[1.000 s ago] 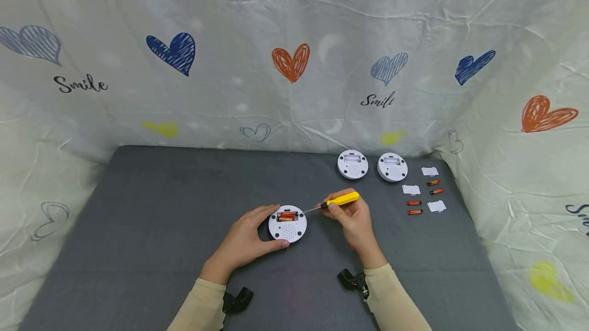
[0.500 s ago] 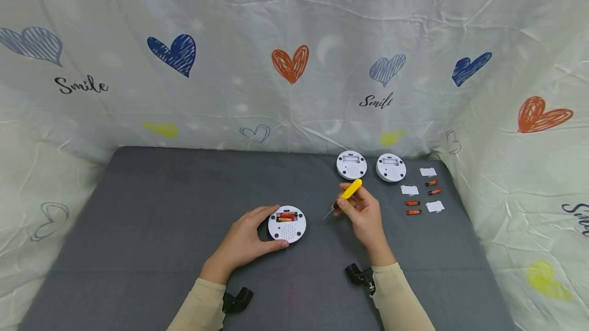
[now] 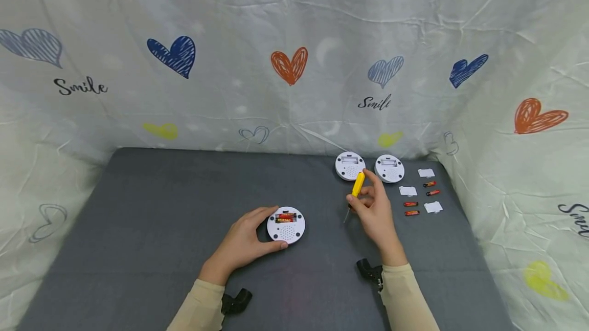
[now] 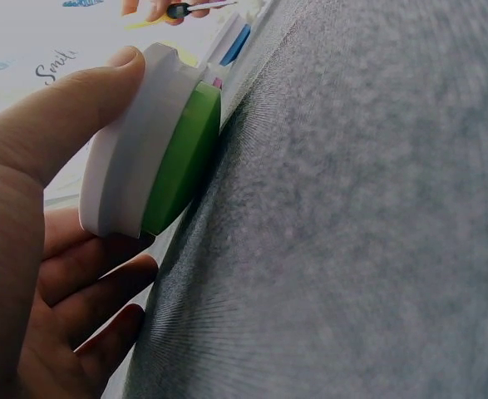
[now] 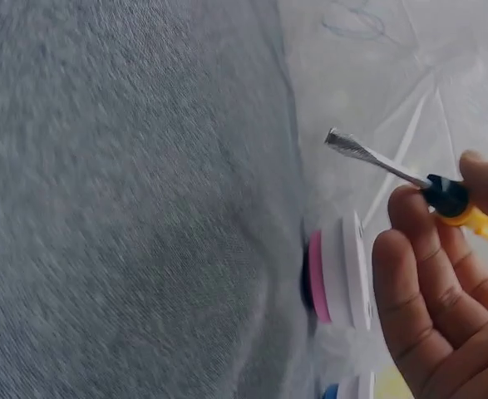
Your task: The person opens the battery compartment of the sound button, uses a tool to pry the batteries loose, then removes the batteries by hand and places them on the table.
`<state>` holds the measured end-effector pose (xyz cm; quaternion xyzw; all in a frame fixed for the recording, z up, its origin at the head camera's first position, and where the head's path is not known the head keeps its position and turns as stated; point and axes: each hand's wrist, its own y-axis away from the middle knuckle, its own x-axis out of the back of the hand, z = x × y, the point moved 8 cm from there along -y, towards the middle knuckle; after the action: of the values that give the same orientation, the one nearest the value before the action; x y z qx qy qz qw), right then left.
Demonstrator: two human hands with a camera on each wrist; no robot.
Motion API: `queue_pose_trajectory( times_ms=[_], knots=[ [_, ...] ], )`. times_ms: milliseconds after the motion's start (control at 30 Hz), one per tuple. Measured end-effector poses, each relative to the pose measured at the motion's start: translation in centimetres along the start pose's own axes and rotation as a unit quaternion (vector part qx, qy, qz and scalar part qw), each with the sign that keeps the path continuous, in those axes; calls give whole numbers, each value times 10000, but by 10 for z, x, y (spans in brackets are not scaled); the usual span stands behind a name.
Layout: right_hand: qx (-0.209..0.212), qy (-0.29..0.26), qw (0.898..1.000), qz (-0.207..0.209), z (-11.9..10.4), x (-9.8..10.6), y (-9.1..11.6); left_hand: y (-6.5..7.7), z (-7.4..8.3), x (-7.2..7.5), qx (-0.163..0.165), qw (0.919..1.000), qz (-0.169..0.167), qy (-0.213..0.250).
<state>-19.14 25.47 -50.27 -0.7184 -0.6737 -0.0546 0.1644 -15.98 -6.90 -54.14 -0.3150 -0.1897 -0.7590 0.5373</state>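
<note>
A round white device [image 3: 287,230] with a speaker grille lies back up near the table's middle, two red-and-black batteries [image 3: 286,218] in its uncovered compartment. My left hand [image 3: 245,239] grips it by the left rim, thumb at the near edge and fingers at the far edge. Its green underside [image 4: 184,158] shows in the left wrist view. To the right, my right hand [image 3: 378,214] holds a screwdriver [image 3: 357,184] by the yellow handle. The flat metal blade [image 5: 378,158] points down, apart from the device.
Two similar devices with uncovered, vacant compartments, a left one [image 3: 350,159] and a right one [image 3: 390,172], stand at the back right. Beside them lie three white covers [image 3: 433,207] and several loose batteries [image 3: 411,213]. A printed cloth [image 3: 230,80] hangs behind the grey table [image 3: 184,198].
My right hand has drawn away to the right with the screwdriver, whose blade has left the device's edge and swung from sideways to steeply downward. My left hand keeps its grip in place.
</note>
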Motion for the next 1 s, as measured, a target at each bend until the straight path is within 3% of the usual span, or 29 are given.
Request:
queue_pose_trajectory(
  times_ms=[233,533,1000],
  knots=[
    [-458,943,9944,-91,8,9,-2,0,-1,0,24,10000,-10,-2],
    [-648,1800,9814,-184,16,15,-4,0,-1,0,3,10000,11,-21],
    [-1352,2291,9606,-805,38,11,0,0,1,1,60,10000,-36,-48]
  ],
)
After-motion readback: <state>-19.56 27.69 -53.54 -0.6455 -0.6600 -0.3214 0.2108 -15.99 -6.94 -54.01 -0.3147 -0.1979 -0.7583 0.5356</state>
